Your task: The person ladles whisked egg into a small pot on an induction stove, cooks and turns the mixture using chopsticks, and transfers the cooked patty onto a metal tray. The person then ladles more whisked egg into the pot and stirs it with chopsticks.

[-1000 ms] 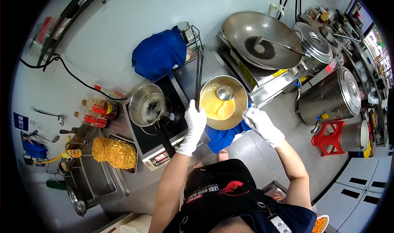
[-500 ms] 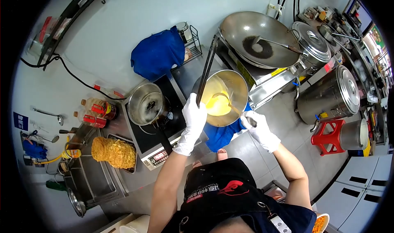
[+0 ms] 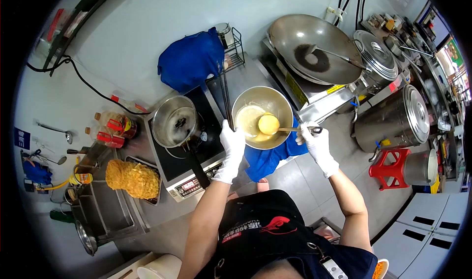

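Gloves cover both of the person's hands, white ones. The right hand [image 3: 316,140] is closed around the handle of a ladle [image 3: 278,126]. The ladle's cup is full of yellow egg mix and sits over the middle of a shiny metal bowl [image 3: 281,102]. More of the yellow mix lies in the bottom of the bowl. The bowl rests on a blue cloth [image 3: 268,158] on the steel counter, just to the right of the black cooker [image 3: 194,153].

The left hand [image 3: 231,148] is closed on a pair of long dark chopsticks [image 3: 226,94]. The chopsticks point up and away from the person, beside the left rim of the bowl. Their tips reach near another blue cloth [image 3: 191,60] that hangs by the wall.

On the cooker stands a small steel pot [image 3: 175,122]. To the left of it is a tray with a heap of yellow noodles [image 3: 129,178]. Behind the tray lie a few bottles [image 3: 110,129] with red labels. Far back on the right is a big wok [image 3: 314,45] with a scoop in it, and next to it a tall steel pot [image 3: 393,113] and a red stool [image 3: 391,165].
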A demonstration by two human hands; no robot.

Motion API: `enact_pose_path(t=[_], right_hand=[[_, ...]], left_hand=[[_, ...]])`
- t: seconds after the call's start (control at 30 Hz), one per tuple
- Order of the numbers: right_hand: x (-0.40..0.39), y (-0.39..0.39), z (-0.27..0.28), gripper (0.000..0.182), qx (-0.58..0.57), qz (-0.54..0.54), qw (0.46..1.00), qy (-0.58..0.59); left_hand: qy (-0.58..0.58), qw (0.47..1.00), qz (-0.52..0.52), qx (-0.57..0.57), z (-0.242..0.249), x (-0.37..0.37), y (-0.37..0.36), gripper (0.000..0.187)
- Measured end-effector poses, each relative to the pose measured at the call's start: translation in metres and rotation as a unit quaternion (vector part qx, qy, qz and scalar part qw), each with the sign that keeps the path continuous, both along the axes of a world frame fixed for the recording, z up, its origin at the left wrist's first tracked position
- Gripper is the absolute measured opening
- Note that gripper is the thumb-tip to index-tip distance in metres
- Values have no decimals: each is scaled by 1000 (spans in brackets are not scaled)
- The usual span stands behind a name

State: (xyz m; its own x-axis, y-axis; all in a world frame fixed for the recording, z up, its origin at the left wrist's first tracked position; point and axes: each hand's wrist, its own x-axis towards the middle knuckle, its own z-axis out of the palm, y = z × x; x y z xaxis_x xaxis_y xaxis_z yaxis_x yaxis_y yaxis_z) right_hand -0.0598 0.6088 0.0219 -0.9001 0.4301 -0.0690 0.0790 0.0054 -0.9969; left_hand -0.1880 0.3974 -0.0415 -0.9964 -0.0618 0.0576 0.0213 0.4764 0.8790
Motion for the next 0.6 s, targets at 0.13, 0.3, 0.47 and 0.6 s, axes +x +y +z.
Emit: enact_pose_path(t=[0.13,0.3,0.47,0.6], right_hand=[[-6,-2,14,12,-14,-13,1000,9],[-11,-4,28,14,-21,-10,1000,1],[-17,-11,45,14,-1,16,1000,19],[-22,-19,55,14,1,24,999,37]], left_hand=[[-75,996,51,27,-17,4,1,53],[-75,986,101,113,-53,1,-4,51],[-122,982,107,96,-35,7,-15,43],[-84,979,43,180,10,42,-27,22]])
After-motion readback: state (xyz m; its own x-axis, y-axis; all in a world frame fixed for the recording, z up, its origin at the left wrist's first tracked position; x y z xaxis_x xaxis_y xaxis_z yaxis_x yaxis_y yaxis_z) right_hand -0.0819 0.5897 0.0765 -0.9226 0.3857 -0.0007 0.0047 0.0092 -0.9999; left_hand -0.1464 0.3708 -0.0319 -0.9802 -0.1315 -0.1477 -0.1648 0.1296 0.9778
